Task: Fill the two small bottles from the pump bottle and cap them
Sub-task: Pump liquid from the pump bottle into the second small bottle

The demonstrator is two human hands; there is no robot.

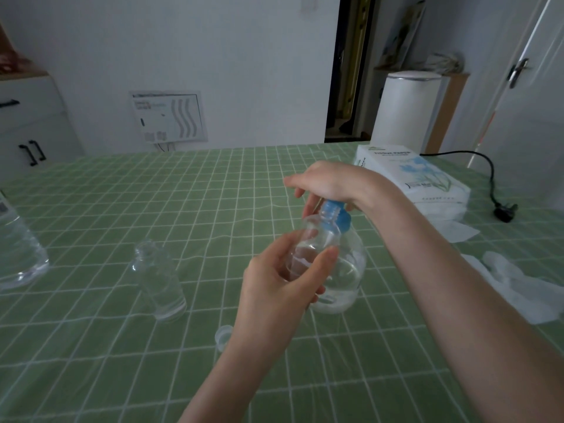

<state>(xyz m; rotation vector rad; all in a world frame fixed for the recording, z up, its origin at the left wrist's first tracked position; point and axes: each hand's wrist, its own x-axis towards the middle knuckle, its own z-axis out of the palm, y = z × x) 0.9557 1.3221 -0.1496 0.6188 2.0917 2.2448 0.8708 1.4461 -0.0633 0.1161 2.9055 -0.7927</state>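
My left hand grips a small clear bottle, uncapped, and holds it with its mouth just under the blue pump head of the clear pump bottle. My right hand rests on top of the pump head, palm down, its fingers bent over the front. The pump bottle stands on the green checked table and holds clear liquid in its lower part. A second small clear bottle stands upright and uncapped to the left. A small clear cap lies on the cloth by my left wrist.
A large clear water bottle stands at the left edge. A white tissue pack lies behind my right arm, crumpled tissues to its right. A black cord with plug lies at the far right.
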